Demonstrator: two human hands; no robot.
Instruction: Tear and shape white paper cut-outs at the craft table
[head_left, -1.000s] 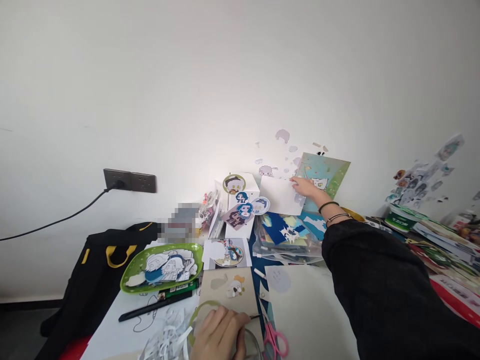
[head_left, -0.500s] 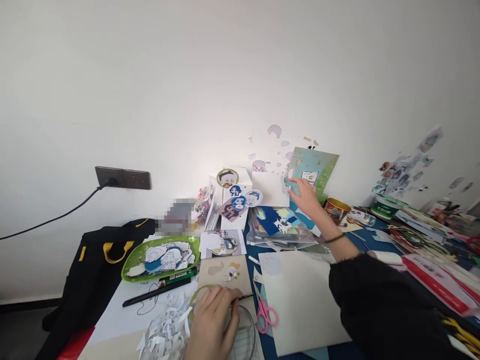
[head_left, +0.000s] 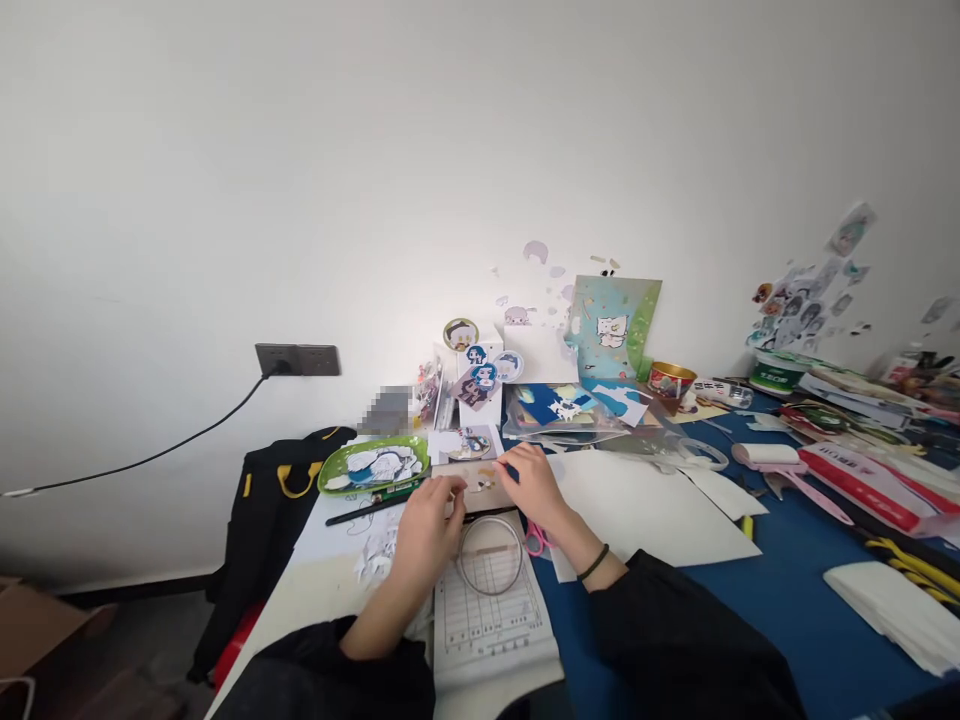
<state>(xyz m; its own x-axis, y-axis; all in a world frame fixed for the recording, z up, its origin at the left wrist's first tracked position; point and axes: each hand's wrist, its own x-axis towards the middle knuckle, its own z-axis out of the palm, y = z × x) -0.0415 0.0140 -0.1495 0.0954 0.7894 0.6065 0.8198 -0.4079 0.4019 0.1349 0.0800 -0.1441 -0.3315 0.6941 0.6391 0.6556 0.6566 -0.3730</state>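
My left hand point(head_left: 429, 530) is closed in a pinch above the near left part of a beige card point(head_left: 450, 478); anything between its fingertips is too small to make out. Opposite it, my right hand point(head_left: 536, 487) also has thumb and fingers drawn together over the card's right side, with its pinch too small to read. Small paper cut-outs point(head_left: 480, 482) lie on the card between them. Just below is a clear ring point(head_left: 490, 590), resting on a ruled sheet with handwriting point(head_left: 495, 630). Pink-handled scissors point(head_left: 535, 540) lie beside my right wrist, partly covered.
A green tray point(head_left: 326, 480) of paper cut-outs stands left, with a black pen point(head_left: 352, 517) and paper shreds point(head_left: 377, 552) nearby. White sheets point(head_left: 645, 510) cover the right side. Behind are a zip bag point(head_left: 525, 425), a teal picture card point(head_left: 592, 320) and a pink-handled roller point(head_left: 772, 457).
My right hand has come from the teal card at the wall down to the beige card. My left hand stays by the card, its fingers now raised in a pinch. The view has shifted.
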